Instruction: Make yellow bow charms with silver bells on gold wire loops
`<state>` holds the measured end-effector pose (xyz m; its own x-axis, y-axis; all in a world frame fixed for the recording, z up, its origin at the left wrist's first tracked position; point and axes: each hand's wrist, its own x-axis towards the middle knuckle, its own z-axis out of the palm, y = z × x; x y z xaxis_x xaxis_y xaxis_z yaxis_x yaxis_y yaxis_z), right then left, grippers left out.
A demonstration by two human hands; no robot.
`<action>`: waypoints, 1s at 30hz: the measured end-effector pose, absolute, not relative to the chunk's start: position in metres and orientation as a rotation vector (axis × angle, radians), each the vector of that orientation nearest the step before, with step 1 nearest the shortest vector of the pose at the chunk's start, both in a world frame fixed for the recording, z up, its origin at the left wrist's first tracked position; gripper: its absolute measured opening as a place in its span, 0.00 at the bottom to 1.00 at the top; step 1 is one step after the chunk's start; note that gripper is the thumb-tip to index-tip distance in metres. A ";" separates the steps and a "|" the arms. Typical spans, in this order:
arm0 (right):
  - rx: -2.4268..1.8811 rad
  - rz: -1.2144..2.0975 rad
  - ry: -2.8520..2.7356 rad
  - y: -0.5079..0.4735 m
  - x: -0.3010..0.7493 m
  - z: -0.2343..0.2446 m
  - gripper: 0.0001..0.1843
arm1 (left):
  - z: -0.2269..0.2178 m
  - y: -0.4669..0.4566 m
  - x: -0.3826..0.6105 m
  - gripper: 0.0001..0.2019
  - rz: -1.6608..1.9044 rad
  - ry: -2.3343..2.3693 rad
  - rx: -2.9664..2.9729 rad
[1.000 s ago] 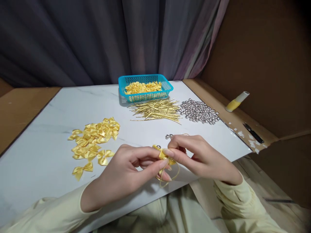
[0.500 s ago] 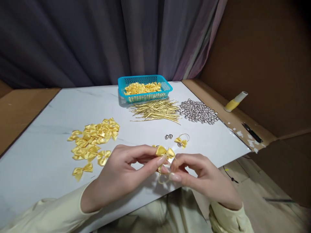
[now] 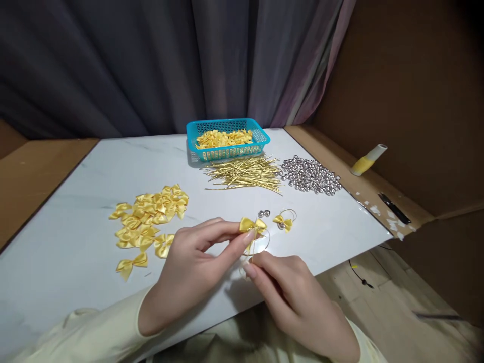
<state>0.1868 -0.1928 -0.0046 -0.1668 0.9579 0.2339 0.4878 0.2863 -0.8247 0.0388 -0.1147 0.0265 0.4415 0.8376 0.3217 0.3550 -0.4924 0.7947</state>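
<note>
My left hand (image 3: 204,262) is closed, pinching a yellow satin bow (image 3: 252,225) between thumb and index finger above the table. A thin gold cord (image 3: 269,242) loops out from the bow on its right side. Below the bow, my right hand (image 3: 291,297) pinches an end of that cord between thumb and forefinger. Just beyond the hands lie two small silver bells (image 3: 263,214). A finished-looking bow with a bell and a cord loop (image 3: 283,222) rests to their right.
Loose yellow bows (image 3: 151,209) are spread at the left of the white table (image 3: 83,212). Farther back stand a blue basket (image 3: 191,143) of bows, a heap of gold cords (image 3: 244,172) and a pile of silver bells (image 3: 312,175). A black cutter (image 3: 394,208) and a yellow-white tube (image 3: 368,160) are at right.
My right hand has moved left and down, drawing the cord below the bow. My left hand keeps its pinch on the bow, and the cord loop now stands out at the right.
</note>
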 end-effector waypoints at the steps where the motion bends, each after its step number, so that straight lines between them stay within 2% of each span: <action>1: -1.320 0.740 -1.809 -0.192 0.186 -0.005 0.14 | 0.026 -0.114 0.039 0.04 0.954 1.001 2.020; 9: -1.410 0.573 -1.947 -0.188 0.185 -0.003 0.13 | 0.027 -0.112 0.042 0.08 0.855 1.068 1.893; 18: -1.444 0.545 -1.946 -0.189 0.187 -0.006 0.15 | 0.025 -0.113 0.042 0.09 0.855 1.083 1.879; 30: -1.347 0.706 -1.683 -0.185 0.179 -0.019 0.15 | 0.026 -0.113 0.044 0.07 0.839 1.055 1.619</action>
<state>0.1794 -0.1851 -0.0185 -0.0633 0.9622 0.2648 0.4854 0.2615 -0.8342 0.0435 -0.1132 0.0258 0.3811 0.9240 0.0316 0.2389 -0.1315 0.9621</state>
